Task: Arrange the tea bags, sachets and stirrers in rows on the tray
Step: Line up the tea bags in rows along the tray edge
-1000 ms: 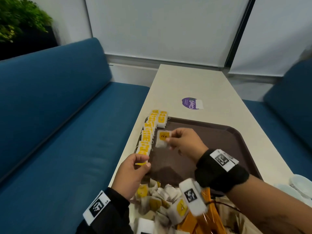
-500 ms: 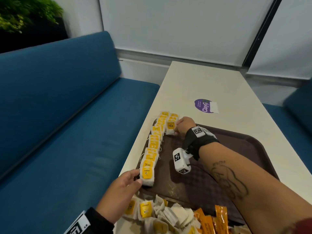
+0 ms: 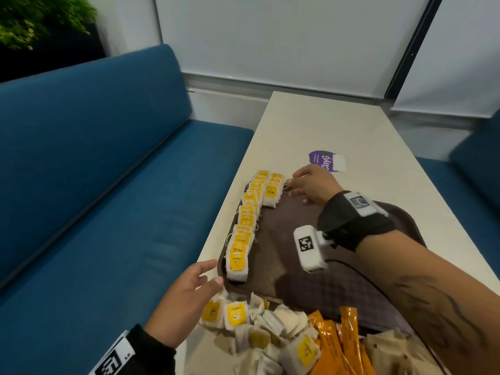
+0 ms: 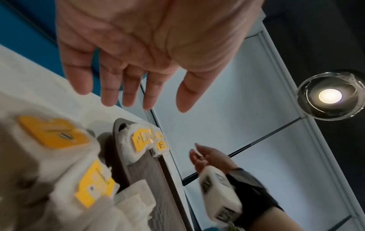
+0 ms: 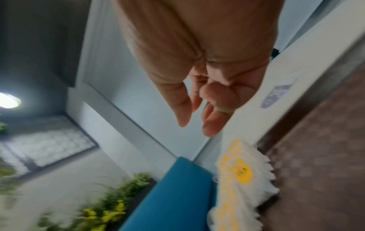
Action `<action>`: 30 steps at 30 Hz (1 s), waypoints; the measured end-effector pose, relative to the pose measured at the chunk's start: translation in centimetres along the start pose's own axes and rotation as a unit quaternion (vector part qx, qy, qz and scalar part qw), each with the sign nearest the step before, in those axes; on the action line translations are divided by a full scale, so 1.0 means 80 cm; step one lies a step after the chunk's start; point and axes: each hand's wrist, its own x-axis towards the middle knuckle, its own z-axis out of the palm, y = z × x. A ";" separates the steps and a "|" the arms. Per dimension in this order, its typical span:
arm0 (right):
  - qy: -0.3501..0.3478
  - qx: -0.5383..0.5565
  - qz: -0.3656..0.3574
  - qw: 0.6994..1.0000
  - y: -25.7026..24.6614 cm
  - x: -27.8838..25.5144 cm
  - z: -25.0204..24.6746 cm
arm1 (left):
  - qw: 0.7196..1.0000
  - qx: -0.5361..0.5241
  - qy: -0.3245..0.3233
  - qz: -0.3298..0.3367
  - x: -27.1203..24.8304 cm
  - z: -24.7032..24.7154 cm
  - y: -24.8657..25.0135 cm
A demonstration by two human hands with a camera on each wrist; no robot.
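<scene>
A long row of tea bags (image 3: pixel 244 226) is laid overlapping along the left rim of the brown tray (image 3: pixel 297 272), with a short second row (image 3: pixel 271 192) started beside it at the far end; the loose pile of tea bags (image 3: pixel 259 324) and the orange sachets (image 3: pixel 343 345) lie on the table (image 3: pixel 324 125) at the near edge, and no stirrers can be made out. The right hand (image 3: pixel 311 184) is held just beside the second row, fingers loosely curled and nothing gripped; the left hand (image 3: pixel 186 299) is spread open and empty near the row's closest bag. The overlapped bags could be nudged askew by either retreating hand, and the outermost ones, lying on the rim, could be tipped off it
</scene>
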 end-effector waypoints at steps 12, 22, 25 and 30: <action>-0.183 -0.280 -0.023 0.942 0.055 -0.253 -0.033 | 0.951 0.299 -0.062 0.042 -0.058 0.002 -0.024; -0.208 -0.365 -0.029 0.907 0.090 -0.283 0.026 | 0.881 0.443 -0.158 0.045 -0.073 0.040 -0.019; -0.195 -0.330 -0.043 0.923 0.087 -0.288 0.022 | 0.851 0.495 -0.163 0.060 -0.089 0.052 -0.021; -0.148 -0.357 -0.081 0.919 0.082 -0.317 0.000 | 0.797 0.578 -0.158 0.076 -0.099 0.077 -0.026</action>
